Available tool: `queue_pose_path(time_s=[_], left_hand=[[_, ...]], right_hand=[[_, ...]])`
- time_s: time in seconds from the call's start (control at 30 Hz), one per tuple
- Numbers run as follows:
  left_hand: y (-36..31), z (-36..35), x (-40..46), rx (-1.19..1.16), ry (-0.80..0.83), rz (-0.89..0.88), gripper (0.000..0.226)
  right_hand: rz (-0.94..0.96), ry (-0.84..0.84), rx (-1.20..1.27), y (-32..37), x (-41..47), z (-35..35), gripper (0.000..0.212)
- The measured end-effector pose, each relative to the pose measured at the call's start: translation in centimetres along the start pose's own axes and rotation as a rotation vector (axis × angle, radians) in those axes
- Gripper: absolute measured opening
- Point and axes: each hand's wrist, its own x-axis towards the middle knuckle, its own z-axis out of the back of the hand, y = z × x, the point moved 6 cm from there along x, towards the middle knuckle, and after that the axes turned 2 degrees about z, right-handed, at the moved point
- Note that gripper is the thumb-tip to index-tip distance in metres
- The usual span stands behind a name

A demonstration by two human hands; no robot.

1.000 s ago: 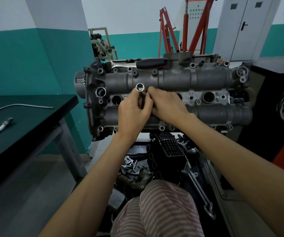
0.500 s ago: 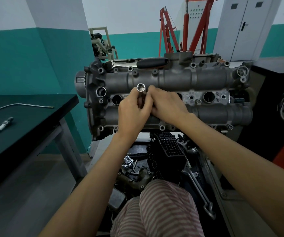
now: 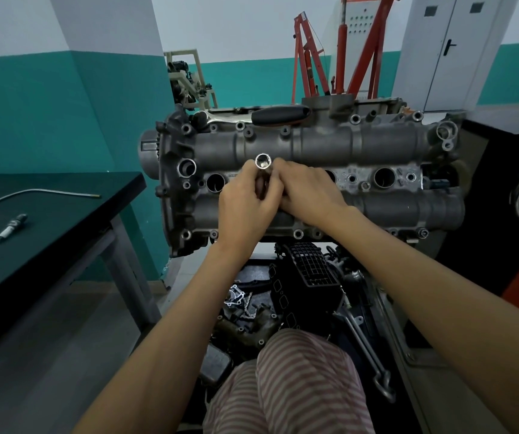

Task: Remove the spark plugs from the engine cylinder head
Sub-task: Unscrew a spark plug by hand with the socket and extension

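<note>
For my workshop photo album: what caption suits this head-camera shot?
Both hands, left and right, grip a socket tube at the cylinder head.

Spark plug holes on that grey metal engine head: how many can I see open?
2 clearly: one round well left of the hands, one to their right. A third peeks out behind the right hand; another may be hidden under the hands.

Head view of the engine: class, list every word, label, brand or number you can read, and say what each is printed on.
None can be read.
Cylinder head: cast marks beside the plug wells, too blurred.
Spark plug on the bench: print too small.
Grey cabinet: orange strip, illegible.
</note>
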Motion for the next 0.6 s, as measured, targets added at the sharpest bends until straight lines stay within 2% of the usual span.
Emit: queue_pose_path(time_s=[0.13,0.27,0.4,0.5,0.6], left_hand=[[-0.05,-0.02,0.11,0.002,0.013,-0.001,0.028],[-0.01,-0.02,0.27,-0.024,-0.005,-0.001,0.039],[0.06,-0.08,0.08,0.003,0.023,-0.009,0.029],[0.27,-0.09,0.09,0.019,0.037,-0.002,0.022],[0.27,-0.14,0.10,0.022,0.052,-0.002,0.021]], right_hand=[[-0.013,-0.018,0.015,-0.14,0.01,0.19,0.018],[-0.018,-0.049,-0.055,-0.19,0.03,0.33,0.031],[0.004,-0.024,-0.092,-0.12,0.14,0.00,0.034],[0.004,0.003,-0.024,-0.13,0.14,-0.03,0.020],[-0.010,0.006,-0.005,-0.20,0.11,-0.05,0.021]])
